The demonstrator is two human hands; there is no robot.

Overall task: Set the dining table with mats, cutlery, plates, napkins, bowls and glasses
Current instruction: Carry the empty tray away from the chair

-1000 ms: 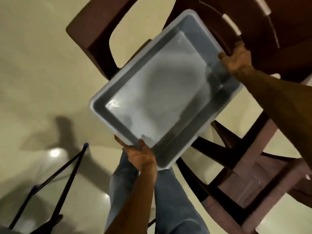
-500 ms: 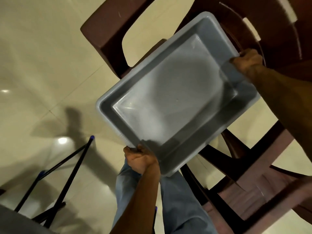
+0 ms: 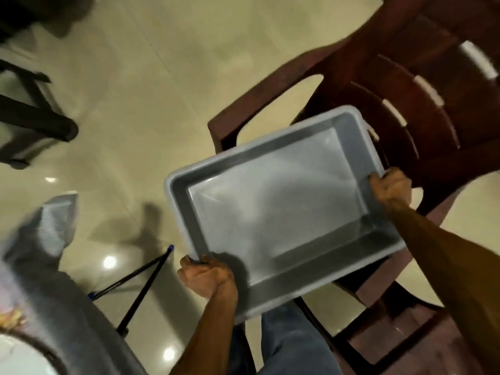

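An empty grey plastic tub hangs in the air in front of me, above the floor and a chair. My left hand grips its near left rim with curled fingers. My right hand grips the rim on the far right side. Nothing lies inside the tub. At the bottom left, the corner of a table with a grey cloth shows, blurred.
A dark red plastic chair stands behind and under the tub, with another chair part at the lower right. Black stand legs with blue tips rest on the glossy beige floor. Dark furniture legs stand at the far left.
The view swung left and the tub shifted right and lower in frame. A cloth-covered table corner came into view at the bottom left. Both hands kept their grip.
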